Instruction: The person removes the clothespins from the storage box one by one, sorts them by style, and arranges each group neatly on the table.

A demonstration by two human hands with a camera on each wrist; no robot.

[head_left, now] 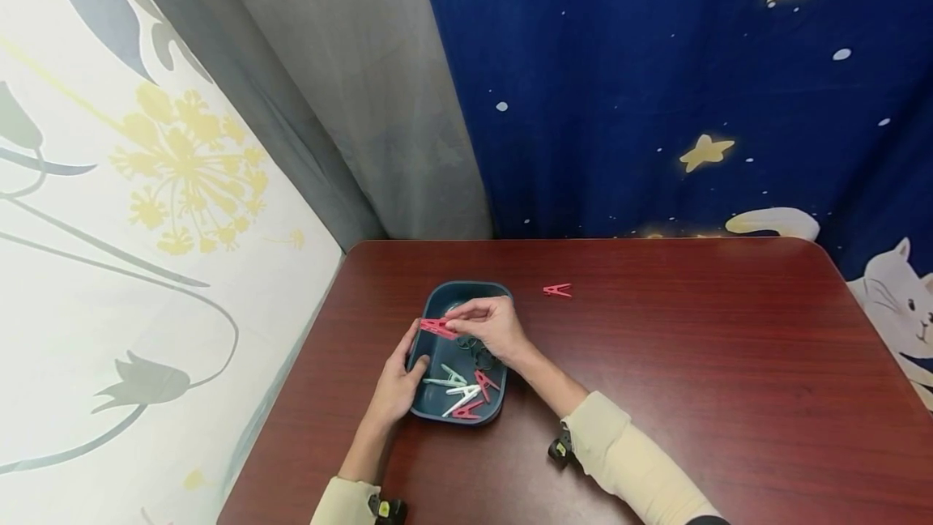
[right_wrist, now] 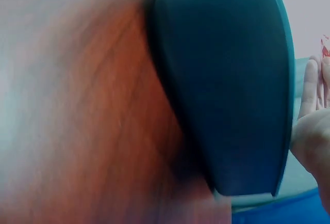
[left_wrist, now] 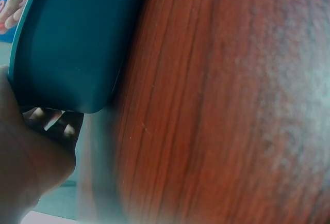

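My right hand (head_left: 497,330) pinches a red clothespin (head_left: 435,326) between thumb and fingertips, above the far left part of a dark teal plastic box (head_left: 417,409). The left hand (head_left: 396,387) holds that box by its left side, thumb over the rim and fingers along the outside. In the left wrist view, fingers of the left hand (left_wrist: 36,152) show under the box wall. Inside lie a pale green clothespin (head_left: 448,379), white clothespins (head_left: 461,397) and red clothespins (head_left: 485,384). Dark green clips (head_left: 483,358) sit partly hidden beneath the right hand.
Another red clothespin (head_left: 557,290) lies on the brown wooden table (head_left: 685,363), right of the box. A grey curtain (head_left: 364,87) and a blue star-patterned curtain (head_left: 605,87) hang behind the table's far edge. At the left is a flower-patterned white surface (head_left: 109,266).
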